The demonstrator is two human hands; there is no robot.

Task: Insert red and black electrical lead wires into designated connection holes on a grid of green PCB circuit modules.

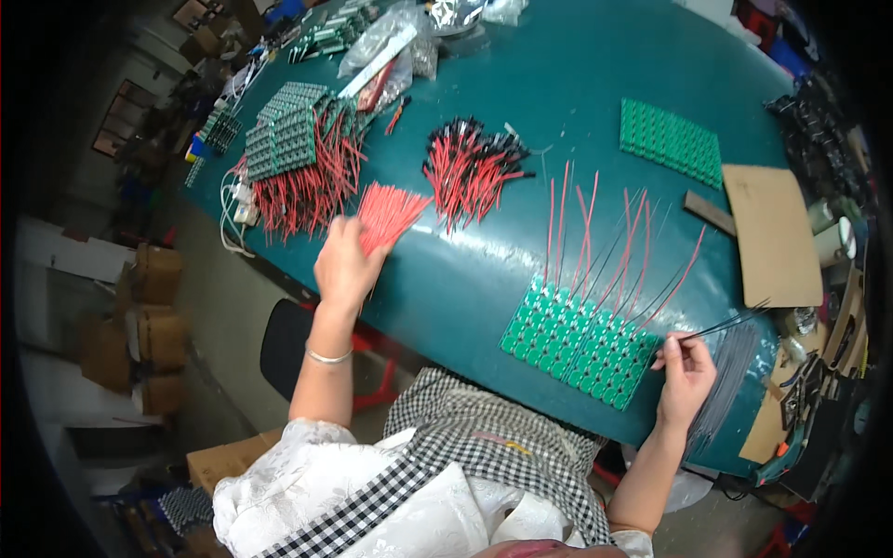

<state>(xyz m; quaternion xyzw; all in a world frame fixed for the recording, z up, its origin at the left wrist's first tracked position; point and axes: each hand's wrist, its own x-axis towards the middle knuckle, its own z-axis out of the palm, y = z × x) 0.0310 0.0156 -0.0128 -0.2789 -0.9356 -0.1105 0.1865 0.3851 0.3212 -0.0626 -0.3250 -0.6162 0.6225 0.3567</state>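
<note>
A: Which step is this?

B: Wiring, I'd judge. The green circuit-board panel (579,339) lies on the teal table (558,112), red and black leads already fanning toward twelve o'clock. The left hand (346,265), at ten o'clock from it, closes on the loose red wires (391,212); the right hand (686,372), at three o'clock, pinches thin black wires (735,321).

A: Next?

B: Probably one red wire separated out and brought to a pad.

A: Unclear?

B: Left fingertips are hidden; solder points too small.
</note>
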